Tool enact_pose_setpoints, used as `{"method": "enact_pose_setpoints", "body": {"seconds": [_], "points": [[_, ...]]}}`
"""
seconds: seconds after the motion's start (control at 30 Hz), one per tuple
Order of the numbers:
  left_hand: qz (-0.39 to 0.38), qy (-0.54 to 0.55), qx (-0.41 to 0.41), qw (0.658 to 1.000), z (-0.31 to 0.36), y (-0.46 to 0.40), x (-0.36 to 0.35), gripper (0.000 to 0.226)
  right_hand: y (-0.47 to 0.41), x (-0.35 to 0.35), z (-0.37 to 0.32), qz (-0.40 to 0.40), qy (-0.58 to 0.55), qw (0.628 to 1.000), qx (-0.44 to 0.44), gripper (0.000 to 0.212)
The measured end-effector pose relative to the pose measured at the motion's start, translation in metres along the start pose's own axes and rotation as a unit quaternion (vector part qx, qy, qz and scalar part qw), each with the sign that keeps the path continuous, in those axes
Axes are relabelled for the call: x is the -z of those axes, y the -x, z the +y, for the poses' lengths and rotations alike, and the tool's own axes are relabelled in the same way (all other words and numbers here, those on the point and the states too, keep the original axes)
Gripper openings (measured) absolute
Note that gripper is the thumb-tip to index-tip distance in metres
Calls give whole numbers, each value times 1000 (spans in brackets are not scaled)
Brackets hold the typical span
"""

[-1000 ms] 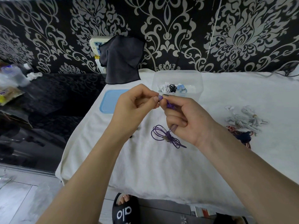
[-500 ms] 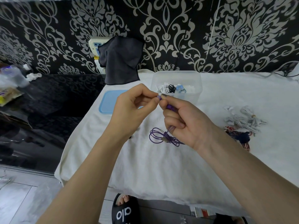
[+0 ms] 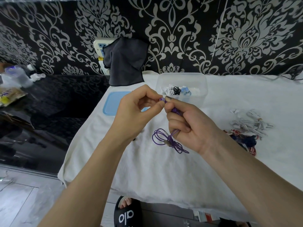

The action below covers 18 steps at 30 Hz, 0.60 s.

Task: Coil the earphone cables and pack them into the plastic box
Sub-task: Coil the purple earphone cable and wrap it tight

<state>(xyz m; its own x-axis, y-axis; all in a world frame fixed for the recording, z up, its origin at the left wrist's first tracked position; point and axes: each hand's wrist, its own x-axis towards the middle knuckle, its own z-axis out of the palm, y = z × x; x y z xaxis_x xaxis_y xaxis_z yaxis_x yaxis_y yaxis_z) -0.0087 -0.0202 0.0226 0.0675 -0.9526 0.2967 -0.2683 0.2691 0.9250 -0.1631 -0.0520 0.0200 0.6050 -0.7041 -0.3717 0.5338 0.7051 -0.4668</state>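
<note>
**Both hands on the purple earphone, box waiting behind**

Here we are above the white-towelled surface, and both hands meet in mid-air over it. The left hand pinches the purple earbud between thumb and forefinger, fingers curled in tight. The right hand is right against it, thumb and forefinger nipping the purple earphone cable just beside the bud, the other fingers curled round the strand as it runs down through the palm.

Below the right hand the rest of that cable hangs to the towel and lies there in a loose bundle of loops, partly tucked under the wrist.

Just behind the hands stands the clear plastic box, open on top, with small coiled earphones inside: white, black and light blue, side by side. To its left the blue lid lies flat on the towel, partly hidden by the left hand.

Over on the right, well apart from the hands, a pile of white earphones sits on the towel, with a red and dark blue tangle touching its near edge.

A dark cloth hangs against the patterned wall behind.
</note>
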Motion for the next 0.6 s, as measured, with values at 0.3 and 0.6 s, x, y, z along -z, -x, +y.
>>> {"method": "enact_pose_setpoints", "body": {"seconds": [0.3, 0.6], "points": [[2, -23, -14, 1000, 1, 1, 3, 15, 3, -3, 1, -7, 2, 1000, -4, 6], [4, -32, -10, 999, 5, 4, 4, 11, 4, -8, 3, 14, 59, 998, 19, 15]]}}
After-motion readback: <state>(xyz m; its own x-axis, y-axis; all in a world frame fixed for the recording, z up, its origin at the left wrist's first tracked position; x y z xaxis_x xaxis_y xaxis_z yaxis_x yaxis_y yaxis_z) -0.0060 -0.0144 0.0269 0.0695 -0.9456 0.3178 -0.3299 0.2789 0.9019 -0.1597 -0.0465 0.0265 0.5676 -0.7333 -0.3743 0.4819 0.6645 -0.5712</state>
